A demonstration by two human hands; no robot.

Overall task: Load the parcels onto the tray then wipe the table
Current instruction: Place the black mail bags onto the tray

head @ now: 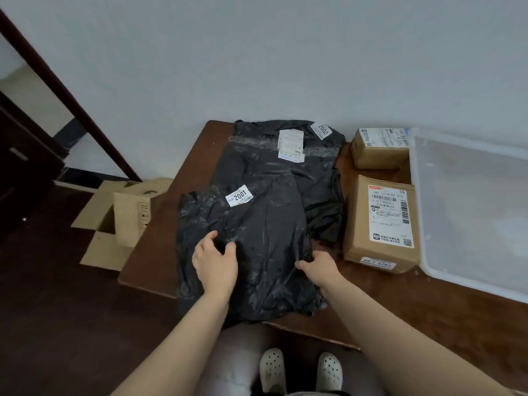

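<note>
A black plastic parcel labelled 2001 (257,238) lies at the near left of the brown table (428,310), overhanging its front edge. My left hand (215,261) pinches a fold on top of it. My right hand (320,265) grips its right edge. Behind it lies a second black parcel labelled 2002 (283,164). Two cardboard parcels stand to the right: a larger one (383,224) and a smaller one (377,150) at the back. A clear plastic tray (468,212) sits at the table's right end.
An open cardboard box (123,221) stands on the dark floor left of the table. A dark door frame (71,98) leans along the wall at the left. The table backs onto a pale wall. My feet in white clogs (300,370) are below the table's front edge.
</note>
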